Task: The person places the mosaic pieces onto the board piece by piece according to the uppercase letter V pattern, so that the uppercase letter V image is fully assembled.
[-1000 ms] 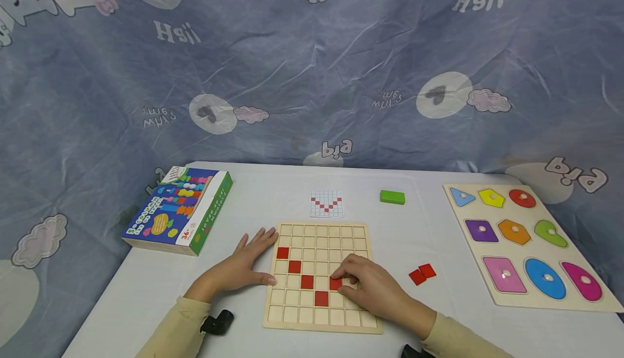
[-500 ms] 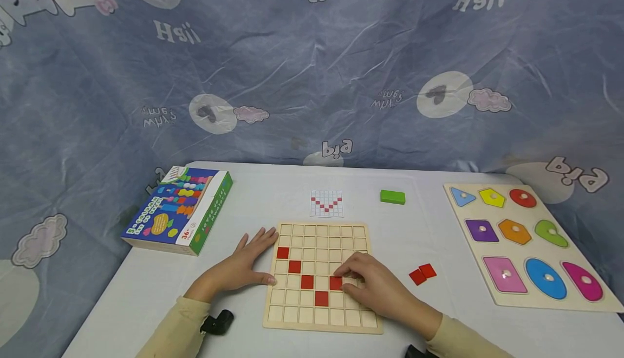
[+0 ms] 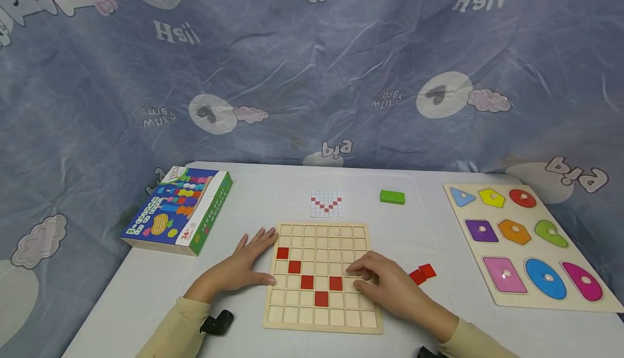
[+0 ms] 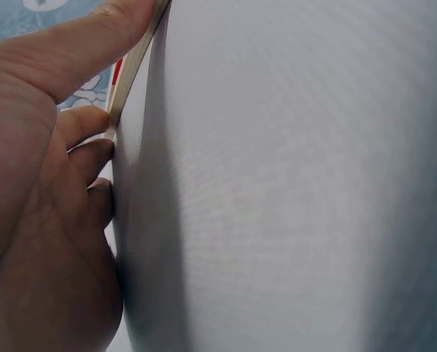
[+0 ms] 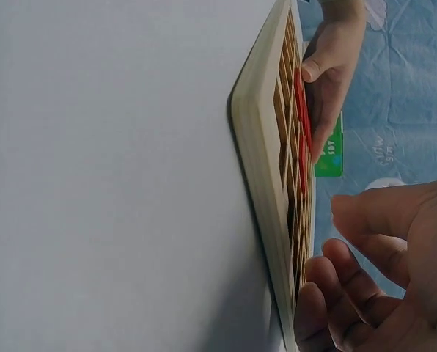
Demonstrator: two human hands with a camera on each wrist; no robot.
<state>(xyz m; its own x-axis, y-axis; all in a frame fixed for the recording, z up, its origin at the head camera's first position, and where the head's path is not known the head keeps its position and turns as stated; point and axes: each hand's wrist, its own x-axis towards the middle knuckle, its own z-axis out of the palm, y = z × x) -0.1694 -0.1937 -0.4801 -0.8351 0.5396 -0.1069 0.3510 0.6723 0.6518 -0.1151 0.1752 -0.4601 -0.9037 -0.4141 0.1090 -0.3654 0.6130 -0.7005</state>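
Note:
In the head view a wooden grid board (image 3: pixel 323 325) lies on the white table, with several red square tiles (image 3: pixel 307 282) set in its cells in a V-like slant. The rightmost tile (image 3: pixel 335 283) sits flat in its cell. My left hand (image 3: pixel 236 270) rests at the board's left edge, fingers spread; in the left wrist view its thumb touches the board's side (image 4: pixel 136 66). Over the right part of the board is my right hand (image 3: pixel 390 285), fingers loosely bent. The right wrist view shows nothing between its thumb and fingers. Two loose red tiles (image 3: pixel 427 271) lie beyond it.
Behind the board lies a small pattern card (image 3: pixel 326 204) with a red V. A green block (image 3: pixel 392 197) is to its right. A toy box (image 3: pixel 177 209) stands at left; a shape puzzle board (image 3: pixel 497 263) lies at right. A patterned cloth (image 3: pixel 292 76) hangs behind.
My right hand has let go of the red tile, now left in its cell, and has moved right across the board, partly covering one loose tile. My left hand has not moved.

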